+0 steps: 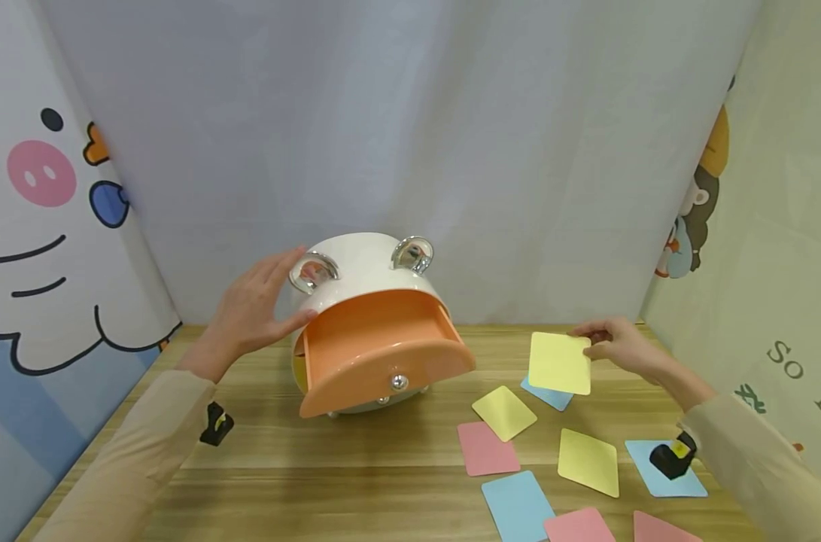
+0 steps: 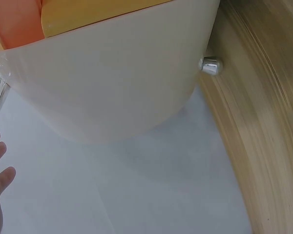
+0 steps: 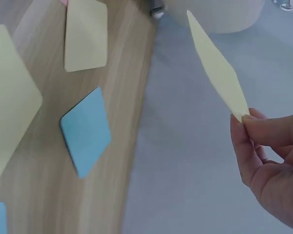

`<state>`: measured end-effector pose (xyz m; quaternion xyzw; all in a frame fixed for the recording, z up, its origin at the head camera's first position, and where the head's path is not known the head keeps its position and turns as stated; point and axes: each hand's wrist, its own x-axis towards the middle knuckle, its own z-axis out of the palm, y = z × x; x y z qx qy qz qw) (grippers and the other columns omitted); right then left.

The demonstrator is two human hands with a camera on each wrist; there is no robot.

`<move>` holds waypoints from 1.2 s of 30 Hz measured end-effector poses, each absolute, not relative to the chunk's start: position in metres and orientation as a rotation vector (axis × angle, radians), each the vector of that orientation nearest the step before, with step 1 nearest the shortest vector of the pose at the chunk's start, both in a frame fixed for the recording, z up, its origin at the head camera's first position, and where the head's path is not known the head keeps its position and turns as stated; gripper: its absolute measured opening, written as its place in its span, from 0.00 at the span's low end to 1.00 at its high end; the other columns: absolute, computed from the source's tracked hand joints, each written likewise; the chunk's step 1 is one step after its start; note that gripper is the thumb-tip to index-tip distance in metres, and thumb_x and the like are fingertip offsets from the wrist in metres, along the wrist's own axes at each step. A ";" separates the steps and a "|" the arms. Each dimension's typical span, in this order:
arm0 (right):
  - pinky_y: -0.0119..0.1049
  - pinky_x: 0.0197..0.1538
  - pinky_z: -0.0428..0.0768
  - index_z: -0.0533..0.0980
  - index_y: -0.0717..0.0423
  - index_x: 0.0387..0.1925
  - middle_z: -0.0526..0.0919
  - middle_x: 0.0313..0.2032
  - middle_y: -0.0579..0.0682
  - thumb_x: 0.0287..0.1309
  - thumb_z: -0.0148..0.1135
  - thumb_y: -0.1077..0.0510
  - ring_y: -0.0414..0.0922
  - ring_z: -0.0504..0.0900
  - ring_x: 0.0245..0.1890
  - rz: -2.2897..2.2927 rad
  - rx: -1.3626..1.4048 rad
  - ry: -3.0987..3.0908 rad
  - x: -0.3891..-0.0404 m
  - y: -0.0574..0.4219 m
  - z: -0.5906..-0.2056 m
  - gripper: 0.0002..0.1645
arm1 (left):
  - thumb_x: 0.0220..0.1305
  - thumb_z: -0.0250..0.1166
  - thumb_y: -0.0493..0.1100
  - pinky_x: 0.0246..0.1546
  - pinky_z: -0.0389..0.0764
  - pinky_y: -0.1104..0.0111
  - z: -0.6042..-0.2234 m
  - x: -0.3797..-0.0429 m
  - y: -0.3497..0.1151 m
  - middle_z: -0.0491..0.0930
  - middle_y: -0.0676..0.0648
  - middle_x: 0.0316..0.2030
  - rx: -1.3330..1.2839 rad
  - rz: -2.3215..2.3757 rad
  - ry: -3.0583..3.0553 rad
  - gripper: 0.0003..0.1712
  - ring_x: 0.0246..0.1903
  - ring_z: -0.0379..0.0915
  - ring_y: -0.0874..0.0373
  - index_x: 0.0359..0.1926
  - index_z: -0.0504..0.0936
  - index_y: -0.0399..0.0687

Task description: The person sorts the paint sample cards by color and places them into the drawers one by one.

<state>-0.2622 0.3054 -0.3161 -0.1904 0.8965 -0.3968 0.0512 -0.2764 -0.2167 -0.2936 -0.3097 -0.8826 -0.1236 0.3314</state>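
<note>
A white rounded storage box (image 1: 359, 252) with two silver ring ears stands on the table, and its orange drawer (image 1: 383, 369) with a silver knob is pulled out. My left hand (image 1: 257, 305), fingers extended, lies at the box's left side, with the fingertips by the left ear and the thumb at the drawer opening. In the left wrist view, that hand's fingertips (image 2: 5, 180) show beside the box wall (image 2: 112, 83). My right hand (image 1: 616, 346) pinches a yellow square card (image 1: 559, 363) by its edge between thumb and fingers, raised over a blue card (image 1: 548, 397).
Several cards lie on the wooden table (image 1: 261, 482) right of the box: yellow cards (image 1: 505, 413), pink cards (image 1: 488, 449) and blue cards (image 1: 518, 504). A grey-white curtain (image 1: 518, 188) hangs behind. Printed panels stand at left (image 1: 38, 248) and right (image 1: 742, 324).
</note>
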 end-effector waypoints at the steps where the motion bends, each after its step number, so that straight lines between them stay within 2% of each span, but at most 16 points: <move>1: 0.30 0.36 0.77 0.69 0.77 0.51 0.75 0.44 0.65 0.53 0.53 0.71 0.37 0.71 0.33 -1.214 -0.587 2.716 -0.263 0.300 -0.309 0.22 | 0.54 0.49 0.73 0.50 0.67 0.46 -0.293 -0.277 -0.217 0.65 0.37 0.60 -0.811 -0.324 -2.307 0.49 0.57 0.62 0.41 0.67 0.56 0.45; 8: 0.29 0.40 0.77 0.70 0.71 0.53 0.75 0.47 0.63 0.56 0.52 0.70 0.42 0.72 0.39 -1.191 -0.678 2.739 -0.270 0.259 -0.253 0.21 | 0.54 0.49 0.73 0.49 0.68 0.46 -0.294 -0.277 -0.216 0.65 0.36 0.59 -0.813 -0.323 -2.306 0.49 0.56 0.62 0.41 0.68 0.55 0.47; 13: 0.31 0.42 0.76 0.70 0.67 0.54 0.74 0.49 0.60 0.57 0.53 0.68 0.46 0.71 0.43 -1.226 -0.694 2.703 -0.272 0.231 -0.233 0.21 | 0.54 0.48 0.74 0.49 0.68 0.45 -0.296 -0.277 -0.216 0.65 0.36 0.58 -0.822 -0.334 -2.299 0.50 0.56 0.62 0.40 0.67 0.56 0.45; 20: 0.34 0.43 0.76 0.71 0.64 0.53 0.74 0.47 0.58 0.57 0.52 0.70 0.48 0.70 0.43 -1.308 -0.715 2.644 -0.285 0.192 -0.229 0.21 | 0.54 0.48 0.73 0.47 0.69 0.45 -0.295 -0.277 -0.216 0.65 0.35 0.59 -0.814 -0.340 -2.307 0.49 0.55 0.62 0.40 0.68 0.55 0.47; 28: 0.34 0.41 0.76 0.74 0.67 0.49 0.77 0.42 0.59 0.52 0.53 0.74 0.49 0.74 0.39 -1.318 -0.877 2.588 -0.288 0.144 -0.238 0.21 | 0.54 0.53 0.71 0.48 0.69 0.46 -0.294 -0.276 -0.216 0.65 0.37 0.59 -0.812 -0.339 -2.316 0.49 0.56 0.62 0.40 0.68 0.55 0.47; 36: 0.32 0.38 0.76 0.77 0.67 0.45 0.79 0.41 0.58 0.48 0.55 0.76 0.47 0.76 0.37 -1.246 -0.989 2.585 -0.283 0.123 -0.253 0.20 | 0.54 0.48 0.73 0.49 0.68 0.46 -0.295 -0.277 -0.217 0.65 0.36 0.59 -0.820 -0.344 -2.298 0.49 0.55 0.63 0.40 0.68 0.55 0.46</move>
